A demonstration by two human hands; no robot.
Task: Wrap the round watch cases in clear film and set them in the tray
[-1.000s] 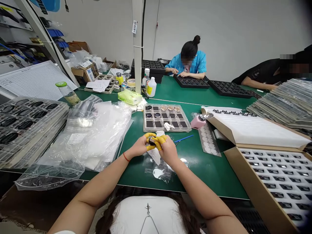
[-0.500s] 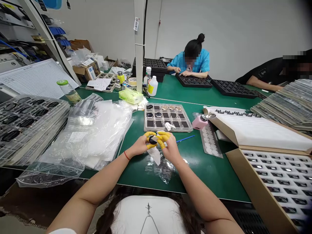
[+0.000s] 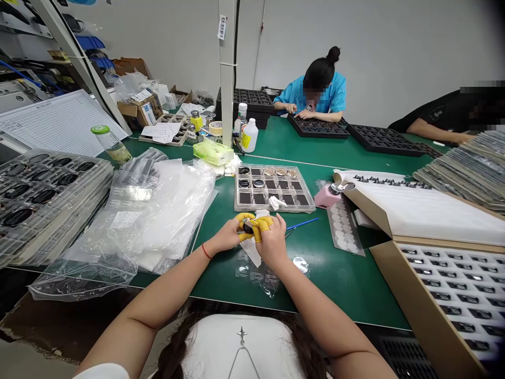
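My left hand [image 3: 225, 236] and my right hand [image 3: 272, 242] meet above the green bench mat [image 3: 347, 279], their fingertips in yellow finger cots. The left thumb and fingers pinch a small round black part [image 3: 248, 228], partly hidden by the fingers. A white wipe [image 3: 251, 252] hangs below the hands and shows again above the part; my right fingers press on it. Under the wrists lies a crumpled clear plastic film [image 3: 262, 276]. A grey tray [image 3: 274, 188] with dark pads and several round parts stands just beyond my hands.
A blue-handled tool [image 3: 302, 224] lies right of my hands, near a pink dispenser bottle [image 3: 330, 196]. Plastic bags [image 3: 158, 221] and stacked trays [image 3: 47, 195] fill the left; an open cardboard box of parts [image 3: 453, 295] sits right. A co-worker [image 3: 319, 95] works at black trays beyond.
My right hand has closed in over the round part, covering more of it. The whole view has shifted slightly as my head moved.
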